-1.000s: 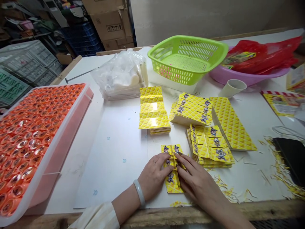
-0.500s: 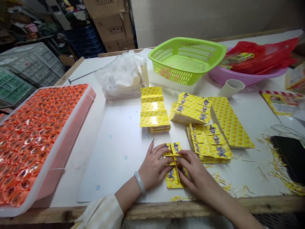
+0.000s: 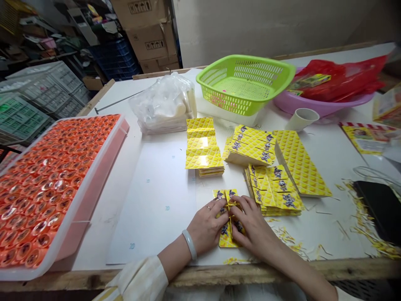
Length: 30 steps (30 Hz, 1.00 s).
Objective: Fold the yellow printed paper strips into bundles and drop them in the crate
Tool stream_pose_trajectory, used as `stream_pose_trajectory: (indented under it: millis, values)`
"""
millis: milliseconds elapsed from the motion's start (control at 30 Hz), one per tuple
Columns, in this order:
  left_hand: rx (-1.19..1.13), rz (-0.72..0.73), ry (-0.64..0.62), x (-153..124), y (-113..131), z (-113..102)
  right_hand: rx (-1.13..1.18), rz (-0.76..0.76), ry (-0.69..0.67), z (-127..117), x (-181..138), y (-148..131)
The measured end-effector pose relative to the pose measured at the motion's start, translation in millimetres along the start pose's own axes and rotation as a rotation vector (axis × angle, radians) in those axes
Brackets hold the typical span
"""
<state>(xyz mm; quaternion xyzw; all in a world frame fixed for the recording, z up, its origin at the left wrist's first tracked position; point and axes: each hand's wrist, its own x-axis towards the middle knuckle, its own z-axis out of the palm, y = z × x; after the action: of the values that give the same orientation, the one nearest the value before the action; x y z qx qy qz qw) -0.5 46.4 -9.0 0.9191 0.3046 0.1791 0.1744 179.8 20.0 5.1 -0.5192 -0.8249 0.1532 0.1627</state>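
A yellow printed card (image 3: 227, 241) with small cartoon figures lies near the table's front edge, its middle crease standing up as a ridge. From the left, my left hand (image 3: 205, 225) presses bent fingers against that ridge. Opposite it, my right hand (image 3: 255, 228) closes its fingers on the ridge's other side; the fingertips are partly hidden. Just right of my right hand sits a pile of similar cards (image 3: 283, 190). Behind it rests another stack of printed cards (image 3: 250, 144). Farther back on the left, creased yellow cards (image 3: 203, 156) lie piled with the patterned side up.
An orange-filled plastic tray (image 3: 103, 179) stands at left. At the back are a clear plastic bag (image 3: 166, 104), a green basket (image 3: 244, 106), a purple basin (image 3: 338, 106) and a white cup (image 3: 302, 119). Paper scraps (image 3: 291, 242) surround a black phone (image 3: 379, 213) at right.
My left hand's fingers have drawn together and bent; one that was raised is now lowered. Both hands stay at the card's ridge. The camera view has shifted slightly.
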Motion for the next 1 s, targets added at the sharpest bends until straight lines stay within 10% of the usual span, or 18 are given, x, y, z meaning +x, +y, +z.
stream_pose_trajectory:
  millis: [267,433,633,833,1000]
  values:
    - [-0.143,-0.029,0.087,-3.0,-2.6,-2.8,0.040,-0.062,0.157,1.6,-9.0,-2.7]
    - [-0.551,-0.325,0.311,-13.0,5.1,-14.7,0.090,-0.033,0.350,-3.0,-17.8,-14.6]
    - [-1.397,-0.569,0.064,-19.4,31.9,-42.5,0.076,-0.084,0.537,-18.7,-27.9,-41.4]
    - [-1.596,-0.690,0.134,-20.6,62.1,-49.7,0.260,0.031,0.533,-16.5,-77.1,-41.7]
    - [-1.679,-0.657,0.030,-12.2,92.3,-33.7,0.878,0.189,0.507,-0.4,-113.6,-45.1]
